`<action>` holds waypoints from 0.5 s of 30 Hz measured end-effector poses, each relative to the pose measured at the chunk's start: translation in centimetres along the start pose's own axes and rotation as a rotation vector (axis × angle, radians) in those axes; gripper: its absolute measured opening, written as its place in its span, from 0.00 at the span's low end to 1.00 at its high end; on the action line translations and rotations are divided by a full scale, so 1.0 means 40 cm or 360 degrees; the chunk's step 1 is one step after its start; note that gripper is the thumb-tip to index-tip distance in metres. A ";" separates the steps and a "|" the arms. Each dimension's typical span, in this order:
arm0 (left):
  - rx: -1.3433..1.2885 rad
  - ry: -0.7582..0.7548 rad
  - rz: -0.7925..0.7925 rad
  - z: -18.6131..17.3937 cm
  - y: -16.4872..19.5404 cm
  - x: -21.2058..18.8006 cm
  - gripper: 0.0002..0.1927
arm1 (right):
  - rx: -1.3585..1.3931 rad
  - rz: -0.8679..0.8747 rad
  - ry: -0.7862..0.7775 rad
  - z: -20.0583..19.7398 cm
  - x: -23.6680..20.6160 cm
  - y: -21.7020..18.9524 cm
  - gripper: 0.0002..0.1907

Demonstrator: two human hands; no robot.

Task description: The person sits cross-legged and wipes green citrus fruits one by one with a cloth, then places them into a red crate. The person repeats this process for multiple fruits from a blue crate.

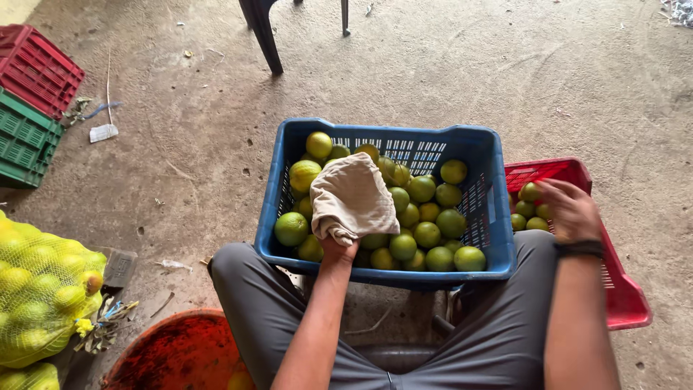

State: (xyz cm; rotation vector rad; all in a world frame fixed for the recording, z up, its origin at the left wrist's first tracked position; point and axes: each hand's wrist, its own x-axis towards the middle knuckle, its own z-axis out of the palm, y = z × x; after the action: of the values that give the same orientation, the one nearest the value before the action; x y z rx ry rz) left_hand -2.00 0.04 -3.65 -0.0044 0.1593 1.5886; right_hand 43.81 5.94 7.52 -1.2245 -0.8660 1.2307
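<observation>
Bare concrete floor (433,79) all around, dusty, with small scraps of litter. Seated low, knees spread, with a blue crate (491,209) between the legs, close enough for both arms. Filled with green and yellow fruits (426,235), heaped almost up to the rim. Left hand (339,249) inside the crate at the near wall, closed under a beige cloth (351,196), so that the cloth hangs over the fingers like a cover; probably held this way for wiping. Fingers mostly hidden by the cloth. Right hand (570,209) over the red crate (621,289) just beside the blue one, palm down and fingers half curled, loose, gripping nothing visible; a few more fruits (530,209) lie below it. Dark band on that wrist.

Tight on the near side: orange basin (173,354) at the left knee, yellow net sack of fruits (40,289) further left. Red and green crates (29,101) stacked at the far left edge, well apart. Legs of a dark chair (263,32) at the top. Open floor mostly beyond the blue crate and to the far right.
</observation>
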 end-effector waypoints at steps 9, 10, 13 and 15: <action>-0.0023 -0.0009 0.0007 -0.002 -0.015 -0.004 0.17 | -0.1341 -0.0166 -0.0809 0.519 0.006 0.178 0.29; -0.0020 -0.0008 0.0010 -0.003 -0.016 -0.006 0.17 | -0.1503 -0.0154 -0.0820 0.550 0.000 0.203 0.34; -0.0023 -0.0010 0.0006 -0.003 -0.019 -0.010 0.16 | -0.1727 -0.0382 -0.0917 0.592 -0.031 0.238 0.42; -0.0025 -0.0010 0.0000 -0.002 -0.021 -0.010 0.16 | -0.1799 -0.0425 -0.0819 0.589 -0.050 0.246 0.41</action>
State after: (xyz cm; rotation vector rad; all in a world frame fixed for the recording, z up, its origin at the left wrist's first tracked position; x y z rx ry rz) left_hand -1.16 -0.34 -3.79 -0.0118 0.1417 1.5896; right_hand 18.77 7.90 2.59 -1.5627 -2.2133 0.8056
